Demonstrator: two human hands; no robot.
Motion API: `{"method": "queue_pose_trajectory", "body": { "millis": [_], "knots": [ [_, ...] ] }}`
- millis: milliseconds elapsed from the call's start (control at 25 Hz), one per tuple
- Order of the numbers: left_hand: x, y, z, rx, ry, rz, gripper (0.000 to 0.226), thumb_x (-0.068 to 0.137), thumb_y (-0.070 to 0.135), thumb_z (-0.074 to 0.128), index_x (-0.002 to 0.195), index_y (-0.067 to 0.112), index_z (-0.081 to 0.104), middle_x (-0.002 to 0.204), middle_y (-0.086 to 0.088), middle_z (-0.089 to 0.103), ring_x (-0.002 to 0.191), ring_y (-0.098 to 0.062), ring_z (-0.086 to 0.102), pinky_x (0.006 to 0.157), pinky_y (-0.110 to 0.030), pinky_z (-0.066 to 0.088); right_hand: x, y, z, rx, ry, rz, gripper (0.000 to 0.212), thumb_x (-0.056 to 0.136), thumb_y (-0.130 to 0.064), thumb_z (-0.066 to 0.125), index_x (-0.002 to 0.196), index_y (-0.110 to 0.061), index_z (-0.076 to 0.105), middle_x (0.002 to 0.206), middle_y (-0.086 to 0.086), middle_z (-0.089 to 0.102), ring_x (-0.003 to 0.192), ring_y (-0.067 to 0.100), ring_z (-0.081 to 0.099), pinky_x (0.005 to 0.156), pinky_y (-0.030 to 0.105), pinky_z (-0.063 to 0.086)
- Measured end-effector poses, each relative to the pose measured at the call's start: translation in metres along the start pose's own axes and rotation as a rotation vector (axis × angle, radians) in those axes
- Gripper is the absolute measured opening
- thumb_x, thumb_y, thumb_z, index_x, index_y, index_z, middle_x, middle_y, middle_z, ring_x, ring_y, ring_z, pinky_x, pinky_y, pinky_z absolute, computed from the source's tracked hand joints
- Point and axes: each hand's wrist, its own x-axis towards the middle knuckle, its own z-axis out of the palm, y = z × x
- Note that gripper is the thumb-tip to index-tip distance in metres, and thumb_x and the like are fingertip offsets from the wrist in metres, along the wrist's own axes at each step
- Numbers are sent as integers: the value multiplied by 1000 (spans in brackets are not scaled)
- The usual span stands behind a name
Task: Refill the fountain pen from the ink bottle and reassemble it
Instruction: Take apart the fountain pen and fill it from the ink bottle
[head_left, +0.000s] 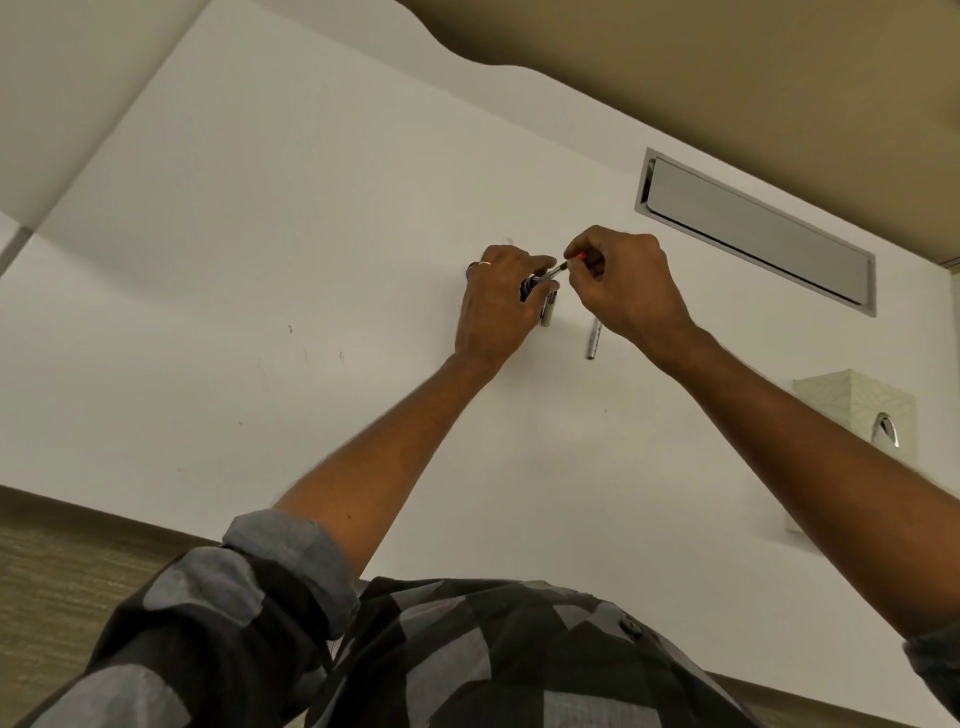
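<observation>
My left hand (496, 306) is wrapped around a small dark ink bottle (530, 287) that stands on the white table (260, 260); most of the bottle is hidden by the fingers. My right hand (631, 291) pinches the thin pen section (556, 270), which has an orange end and slants down to the left with its tip at the bottle's mouth. Two silver pen parts lie on the table: one (547, 312) just right of my left hand, the other (594, 340) under my right wrist.
A long metal flap (753, 228) is set into the table at the back right. A pale patterned box (831, 400) with a silver object (885, 428) on it stands at the right edge. The table's near edge runs by my chest.
</observation>
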Motion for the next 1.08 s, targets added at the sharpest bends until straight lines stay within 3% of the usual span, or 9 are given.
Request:
{"method": "queue_pose_trajectory", "body": {
  "millis": [440,720,960,1080],
  "knots": [
    [-1,-2,4,31,17,-24,28,87,20,76,114,12,75,94,-3,76,108,-25,63,90,-51,51,5,-5,-4,-250,-114,-71,23,104,-23,58,111,-8,73,101,11,77,89,31,70,79,40,56],
    [0,0,5,4,-9,-50,55,88,13,72,141,19,57,96,5,77,108,-11,49,89,-45,51,11,-6,-1,-392,-137,-76,33,109,-32,48,105,-6,68,93,14,71,75,32,62,64,37,46],
    [-1,5,3,-15,-17,-76,51,87,10,73,136,19,62,96,1,75,108,-14,50,88,-47,53,11,-6,0,-527,-96,-89,52,111,-42,35,79,-9,60,67,6,51,59,28,48,57,34,34],
    [-1,4,2,22,6,-61,31,86,10,75,116,16,75,88,-2,73,107,-23,59,90,-50,54,11,-6,-2,-514,-119,-63,56,109,-50,35,79,-11,60,69,7,53,62,29,51,59,36,38]
  ]
}}
